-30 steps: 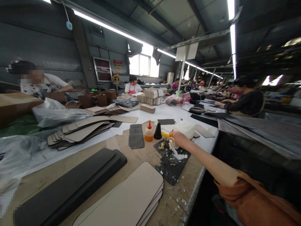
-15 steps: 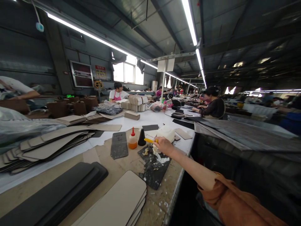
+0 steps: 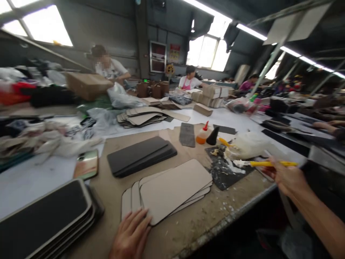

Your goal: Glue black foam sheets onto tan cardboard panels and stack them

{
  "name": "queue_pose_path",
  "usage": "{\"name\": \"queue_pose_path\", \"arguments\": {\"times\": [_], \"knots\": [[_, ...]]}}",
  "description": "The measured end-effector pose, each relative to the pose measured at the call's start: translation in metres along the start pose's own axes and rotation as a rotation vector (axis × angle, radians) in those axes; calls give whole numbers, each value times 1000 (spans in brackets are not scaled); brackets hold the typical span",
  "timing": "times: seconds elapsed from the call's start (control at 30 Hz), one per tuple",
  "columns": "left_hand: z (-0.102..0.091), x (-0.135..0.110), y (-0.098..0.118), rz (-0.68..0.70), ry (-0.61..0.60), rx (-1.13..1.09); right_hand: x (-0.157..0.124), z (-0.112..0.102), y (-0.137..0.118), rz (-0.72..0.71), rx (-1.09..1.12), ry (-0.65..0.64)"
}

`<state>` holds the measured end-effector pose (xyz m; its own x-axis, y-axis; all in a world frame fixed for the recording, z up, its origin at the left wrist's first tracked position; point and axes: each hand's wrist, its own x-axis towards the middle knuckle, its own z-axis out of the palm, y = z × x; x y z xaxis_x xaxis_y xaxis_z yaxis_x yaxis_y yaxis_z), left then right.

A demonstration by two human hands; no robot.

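Observation:
In the head view my right hand (image 3: 287, 176) grips a yellow-handled brush (image 3: 260, 163). Its head is caked with white paste and points left, over the edge of a dark, paste-smeared board (image 3: 223, 176). My left hand (image 3: 132, 233) lies with fingers stretched out, fingertips on the near edge of a fanned stack of beige panels (image 3: 175, 189). A second yellow-handled tool (image 3: 224, 141) rests by the paste and a whitish plastic bag (image 3: 250, 144). A red-capped bottle of orange liquid (image 3: 201, 136) and a black cone (image 3: 212, 136) stand behind the board.
Dark panels (image 3: 140, 154) lie behind the beige stack, and edged black panels (image 3: 48, 219) fill the near left. A phone (image 3: 86, 164) lies between them. More beige pieces (image 3: 145, 116) are piled farther back. The table edge (image 3: 215, 230) runs along the right front. Co-workers sit beyond.
The view has swung left and my left hand has come into sight on the beige panels. My right hand has moved away from the black cone and now holds the brush right of the paste.

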<state>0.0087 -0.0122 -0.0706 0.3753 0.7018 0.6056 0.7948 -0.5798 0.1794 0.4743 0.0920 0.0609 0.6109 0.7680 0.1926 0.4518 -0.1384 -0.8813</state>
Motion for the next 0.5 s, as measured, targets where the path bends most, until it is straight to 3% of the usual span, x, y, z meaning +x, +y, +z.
{"name": "queue_pose_path", "arguments": {"times": [0.17, 0.33, 0.5], "knots": [[-4, 4, 12, -165, 11, 19, -72, 66, -25, 93, 378, -307], [-7, 7, 19, -216, 6, -39, -148, 136, -64, 20, 367, -691], [-6, 6, 19, -248, -27, -78, -185, 179, -82, -87, 360, -901]]}}
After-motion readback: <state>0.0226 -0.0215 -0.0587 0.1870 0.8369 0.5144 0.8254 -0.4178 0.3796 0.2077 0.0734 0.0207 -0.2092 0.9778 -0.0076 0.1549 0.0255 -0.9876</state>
